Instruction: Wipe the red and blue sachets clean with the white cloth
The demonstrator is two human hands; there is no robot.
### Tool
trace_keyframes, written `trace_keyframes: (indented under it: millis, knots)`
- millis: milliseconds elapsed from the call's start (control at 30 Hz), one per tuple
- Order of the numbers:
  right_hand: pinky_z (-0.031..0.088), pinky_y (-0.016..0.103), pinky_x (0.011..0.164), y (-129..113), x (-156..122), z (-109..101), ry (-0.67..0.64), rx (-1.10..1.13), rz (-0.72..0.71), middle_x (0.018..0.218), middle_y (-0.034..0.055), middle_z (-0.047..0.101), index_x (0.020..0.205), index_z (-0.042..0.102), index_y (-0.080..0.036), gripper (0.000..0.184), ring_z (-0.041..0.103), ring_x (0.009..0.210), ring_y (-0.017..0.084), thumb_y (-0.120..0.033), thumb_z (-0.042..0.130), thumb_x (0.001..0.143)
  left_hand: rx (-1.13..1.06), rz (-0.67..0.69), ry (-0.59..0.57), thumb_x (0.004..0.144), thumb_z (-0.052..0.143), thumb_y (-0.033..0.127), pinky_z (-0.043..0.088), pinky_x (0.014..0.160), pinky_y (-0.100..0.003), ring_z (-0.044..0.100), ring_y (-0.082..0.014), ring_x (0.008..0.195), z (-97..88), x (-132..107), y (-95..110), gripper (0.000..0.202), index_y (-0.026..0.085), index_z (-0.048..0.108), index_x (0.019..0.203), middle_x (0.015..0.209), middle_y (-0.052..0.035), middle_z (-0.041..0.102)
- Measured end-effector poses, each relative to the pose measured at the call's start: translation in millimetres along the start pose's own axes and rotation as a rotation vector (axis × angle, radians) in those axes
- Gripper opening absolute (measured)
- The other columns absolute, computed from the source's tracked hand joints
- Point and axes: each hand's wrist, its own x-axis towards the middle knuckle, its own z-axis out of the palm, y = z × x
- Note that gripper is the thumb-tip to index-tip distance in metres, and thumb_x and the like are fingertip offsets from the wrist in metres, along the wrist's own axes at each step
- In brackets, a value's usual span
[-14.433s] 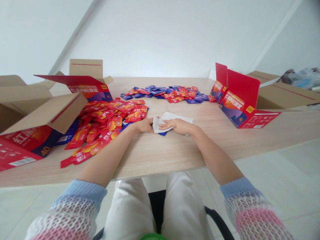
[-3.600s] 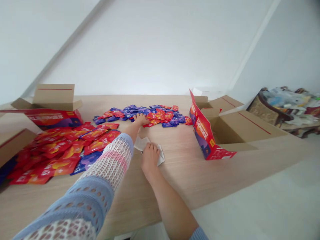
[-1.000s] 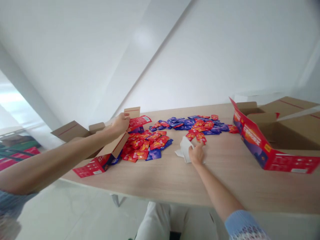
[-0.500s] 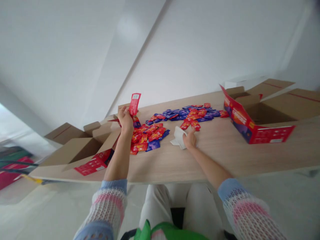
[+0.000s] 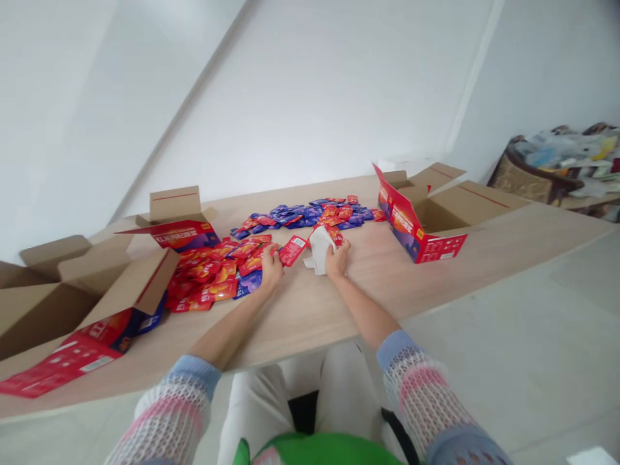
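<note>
I read the right hand [image 5: 338, 259] closed on a white cloth [image 5: 318, 248]; a red sachet [image 5: 293, 250] slants up-right from the left hand [image 5: 271, 269], its long axis toward the cloth (pinch unconfirmed from here).

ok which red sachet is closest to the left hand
The lone red sachet beside the left hand, lying slanted and apart from the red pile.

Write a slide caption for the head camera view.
Head view: right hand on a white cloth, left hand beside a red sachet, heaped sachets across a wooden table.
</note>
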Motion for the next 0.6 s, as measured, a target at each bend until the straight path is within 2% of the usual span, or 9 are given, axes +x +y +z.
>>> trace_keyframes:
  millis: [100,167,233,400,500,600]
  knots:
    - [0.042,0.032,0.089,-5.8,-6.7,-5.5,0.017,-0.029,-0.164,0.116,0.0156,0.060,0.137,0.025,-0.010,0.051,0.058,0.106,0.022,-0.023,0.038,0.090,0.019,0.037,-0.039,0.095,0.034,0.022,0.039,0.046,-0.018,0.045,-0.0089,0.048,2.9,0.3,-16.9,0.034,0.019,0.041,0.128,0.075,0.0013,0.052]
    - [0.040,0.032,0.092,-10.0,-16.5,-6.9,-0.020,-0.091,-0.267,0.123,0.0158,0.054,0.141,0.022,-0.011,0.054,0.054,0.111,0.022,-0.023,0.037,0.090,0.016,0.074,-0.100,0.094,0.036,0.021,0.039,0.046,-0.019,0.043,-0.0092,0.046,3.8,0.2,-28.9,0.034,0.019,0.043,0.128,0.071,0.0019,0.051]
    - [0.040,0.032,0.092,-14.4,-30.9,-6.0,-0.126,-0.193,-0.348,0.127,0.0156,0.048,0.143,0.025,-0.014,0.056,0.052,0.110,0.023,-0.026,0.039,0.090,0.009,0.087,-0.159,0.094,0.037,0.023,0.035,0.042,-0.019,0.040,-0.0092,0.041,4.2,0.2,-39.4,0.037,0.018,0.043,0.130,0.064,0.0039,0.048]
    - [0.040,0.033,0.087,-25.9,-66.1,-0.5,-0.520,-0.484,-0.558,0.119,0.0120,0.044,0.134,0.050,-0.025,0.048,0.049,0.105,0.025,-0.043,0.046,0.090,-0.064,0.059,-0.247,0.092,0.039,0.022,0.029,0.037,-0.018,0.038,-0.0081,0.036,2.7,4.8,-55.8,0.042,0.015,0.040,0.134,0.055,0.0072,0.041]
    - [0.038,0.035,0.087,-31.4,-71.8,0.4,-0.612,-0.599,-0.651,0.118,0.0118,0.044,0.136,0.049,-0.031,0.047,0.043,0.110,0.027,-0.049,0.038,0.093,-0.121,0.021,-0.247,0.090,0.042,0.021,0.026,0.035,-0.018,0.035,-0.0074,0.034,0.1,10.5,-59.1,0.042,0.012,0.042,0.131,0.052,0.0077,0.041]
    - [0.037,0.036,0.087,-33.8,-68.6,0.4,-0.653,-0.680,-0.676,0.120,0.0130,0.043,0.139,0.046,-0.034,0.050,0.041,0.111,0.028,-0.052,0.029,0.095,-0.161,-0.038,-0.276,0.089,0.047,0.025,0.024,0.034,-0.018,0.034,-0.0071,0.033,-1.1,17.2,-57.5,0.040,0.011,0.047,0.126,0.050,0.0080,0.042]
